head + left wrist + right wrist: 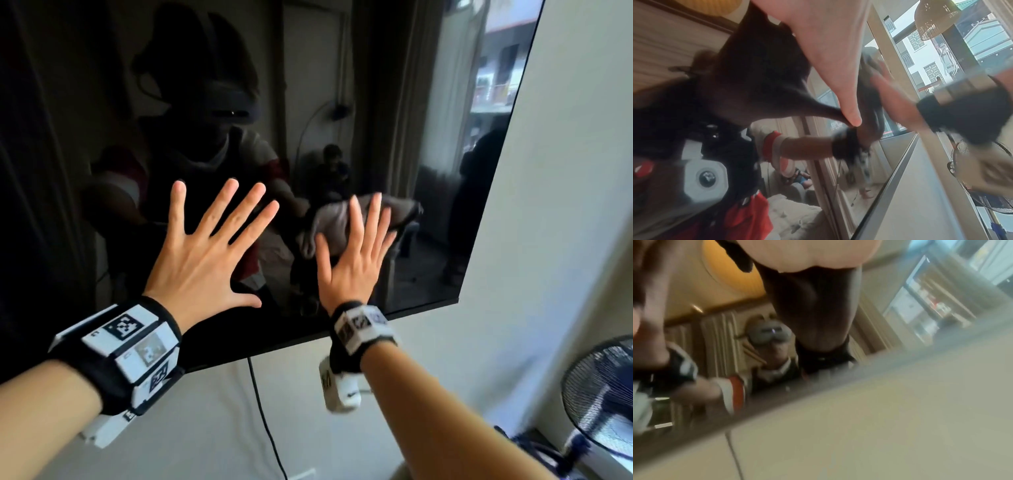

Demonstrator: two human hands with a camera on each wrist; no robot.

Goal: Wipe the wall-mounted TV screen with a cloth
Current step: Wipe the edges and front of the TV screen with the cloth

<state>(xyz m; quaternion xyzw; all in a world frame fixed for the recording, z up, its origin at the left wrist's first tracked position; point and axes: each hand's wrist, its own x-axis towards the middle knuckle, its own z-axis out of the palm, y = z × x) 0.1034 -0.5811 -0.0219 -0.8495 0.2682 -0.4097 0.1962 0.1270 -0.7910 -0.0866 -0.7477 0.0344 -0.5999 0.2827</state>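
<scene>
The dark wall-mounted TV screen [411, 102] fills the head view and mirrors the room. My left hand [209, 253] lies flat against the glass, fingers spread wide, holding nothing. My right hand [352, 260] presses a grey cloth [334, 219] onto the screen's lower right part with straight fingers; the cloth bunches out above and beside them. The left wrist view shows my left palm [828, 48] on the glass and, blurred, the right hand [896, 100] over the cloth [869, 91]. Only the heel of my right palm [813, 253] shows in the blurred right wrist view.
The TV's bottom edge [342, 334] runs just below both wrists, with pale wall [565, 205] beneath and to the right. A black cable [263, 411] hangs down from the TV. A standing fan [603, 387] is at the lower right, close to my right forearm.
</scene>
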